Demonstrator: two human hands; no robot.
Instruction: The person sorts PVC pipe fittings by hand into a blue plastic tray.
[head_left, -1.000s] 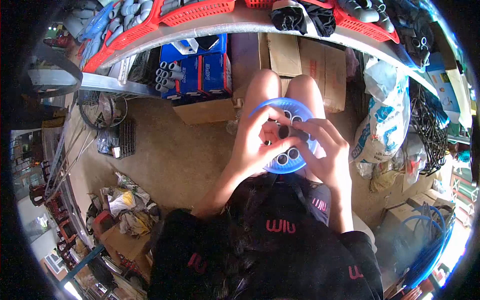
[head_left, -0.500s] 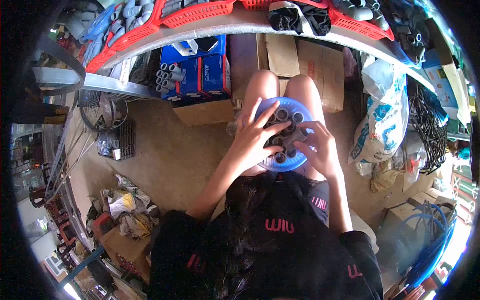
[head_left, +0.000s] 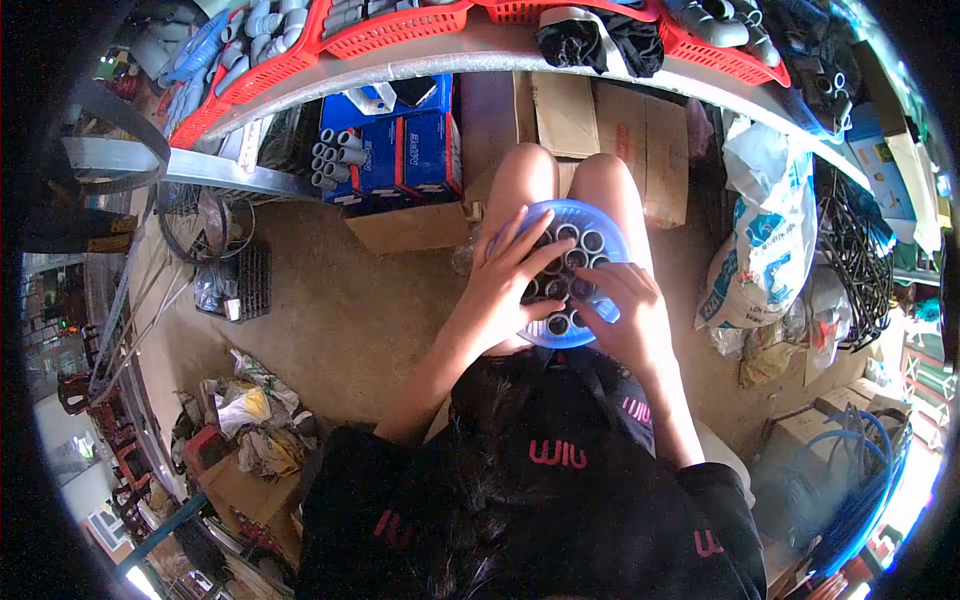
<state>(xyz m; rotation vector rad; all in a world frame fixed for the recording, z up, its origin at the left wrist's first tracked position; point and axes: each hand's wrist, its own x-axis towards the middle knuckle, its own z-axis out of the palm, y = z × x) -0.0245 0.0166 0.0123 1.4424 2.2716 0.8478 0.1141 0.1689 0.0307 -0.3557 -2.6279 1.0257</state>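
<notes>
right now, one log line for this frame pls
left hand: flat on fittings | right hand: fingertips on fittings | blue bowl: on lap

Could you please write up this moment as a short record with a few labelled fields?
Setting: cluttered storeroom, shelf with red baskets above
Bowl: blue bowl resting on the person's lap
Contents: short grey pipe fittings, mostly standing open end up
Left hand: fingers spread, resting on the fittings at the bowl's left side
Right hand: over the bowl's near right part, fingertips on the fittings
</notes>
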